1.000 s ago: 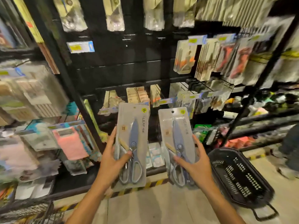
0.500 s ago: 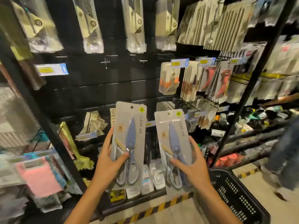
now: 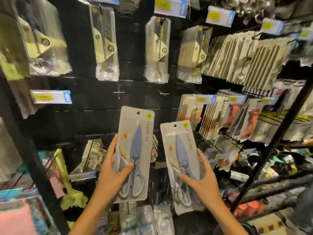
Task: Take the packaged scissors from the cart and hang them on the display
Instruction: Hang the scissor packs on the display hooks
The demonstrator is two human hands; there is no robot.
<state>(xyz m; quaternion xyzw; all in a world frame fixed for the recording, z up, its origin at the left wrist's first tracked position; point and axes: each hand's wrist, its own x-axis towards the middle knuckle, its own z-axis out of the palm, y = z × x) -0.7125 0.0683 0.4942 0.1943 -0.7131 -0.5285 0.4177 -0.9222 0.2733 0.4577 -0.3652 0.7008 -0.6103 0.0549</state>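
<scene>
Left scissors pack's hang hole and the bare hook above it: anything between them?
Nothing: head view shows only black panel between the left scissors pack and bare hook.

Dim, blurred, blocky toward edges

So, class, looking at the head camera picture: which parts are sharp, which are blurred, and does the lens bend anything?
Head view: the two scissors packs and both hands are fairly sharp; the hanging packets and price tags around them are smeared and blocky; the wide lens makes the black shelf post lean.
</scene>
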